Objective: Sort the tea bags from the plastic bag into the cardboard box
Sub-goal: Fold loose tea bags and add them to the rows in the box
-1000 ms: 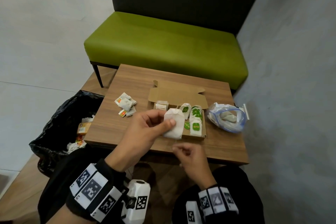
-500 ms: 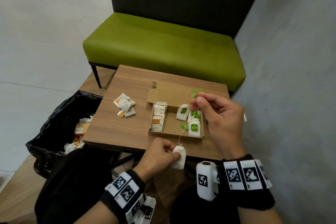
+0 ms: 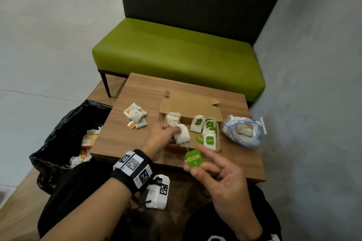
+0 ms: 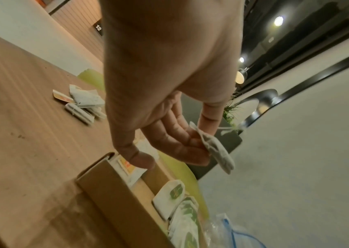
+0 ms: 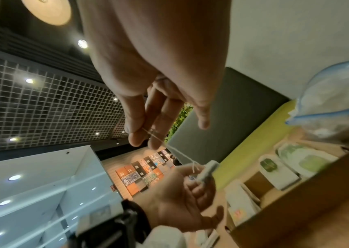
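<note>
My left hand [image 3: 175, 133] pinches a white tea bag [image 3: 183, 137] just above the front left part of the open cardboard box [image 3: 218, 146]. A thin string runs from it to its green tag [image 3: 194, 158], which my right hand [image 3: 197, 168] pinches near the table's front edge, index finger stretched out. In the left wrist view the tea bag [image 4: 218, 151] hangs from the fingertips over the box [image 4: 110, 186]. The right wrist view shows my fingers [image 5: 139, 134] on the string. The plastic bag [image 3: 242, 133], with tea bags inside, lies right of the box.
The box holds white-wrapped bags at its left and green-tagged bags [image 3: 209, 129] at its right. A loose pile of tea bags [image 3: 135, 116] lies on the wooden table [image 3: 141, 92]. A black trash bag [image 3: 62, 129] stands at the left, a green bench [image 3: 176, 53] behind.
My left hand rose from below the table edge and carried the tea bag forward over the box. My right hand came down from above the box toward me, still holding the tag.
</note>
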Motion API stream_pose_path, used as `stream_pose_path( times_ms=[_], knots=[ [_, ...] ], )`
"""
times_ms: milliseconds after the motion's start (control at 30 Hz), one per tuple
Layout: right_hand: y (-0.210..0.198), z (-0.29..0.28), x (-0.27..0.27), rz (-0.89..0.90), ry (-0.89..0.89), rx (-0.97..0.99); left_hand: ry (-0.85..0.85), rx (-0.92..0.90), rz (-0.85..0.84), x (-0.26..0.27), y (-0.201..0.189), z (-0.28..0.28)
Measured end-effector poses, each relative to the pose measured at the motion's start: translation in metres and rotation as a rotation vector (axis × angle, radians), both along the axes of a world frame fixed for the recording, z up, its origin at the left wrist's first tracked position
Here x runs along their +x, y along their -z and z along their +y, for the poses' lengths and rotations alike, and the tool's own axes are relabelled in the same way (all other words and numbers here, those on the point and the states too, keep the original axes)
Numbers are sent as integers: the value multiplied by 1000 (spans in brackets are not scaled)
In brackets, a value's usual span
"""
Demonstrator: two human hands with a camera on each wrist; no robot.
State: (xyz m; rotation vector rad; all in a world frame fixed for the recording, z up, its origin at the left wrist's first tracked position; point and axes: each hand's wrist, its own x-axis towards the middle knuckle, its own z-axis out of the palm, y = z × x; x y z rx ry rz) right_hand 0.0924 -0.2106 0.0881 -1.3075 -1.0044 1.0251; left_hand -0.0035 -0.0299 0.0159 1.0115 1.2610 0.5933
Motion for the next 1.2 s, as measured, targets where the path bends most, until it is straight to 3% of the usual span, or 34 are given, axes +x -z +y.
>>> stream_pose_path(
  times_ms=[233, 333, 467, 867, 933, 1067, 1200],
  knots=[
    [34, -8, 3, -262, 2, 36, -27, -14, -79, -9, -16, 3],
    [42, -12, 6, -170, -119, -92, -83, 11, -100, -15, -23, 7],
    [52, -12, 13, -105, -209, -257, -27, 6, -176, -21, -37, 3],
    [80, -6, 17, 14, -46, -384, 46, 26, -271, -31, -65, -28],
    [86, -2, 22, -33, 27, -375, 78, 9, -292, -28, -64, -39],
    [87, 13, 34, -316, 142, -253, 257, -10, -337, -25, -60, -61],
    [68, 26, 47, -501, 224, -123, 437, 10, -246, -25, -48, -77]
  ],
)
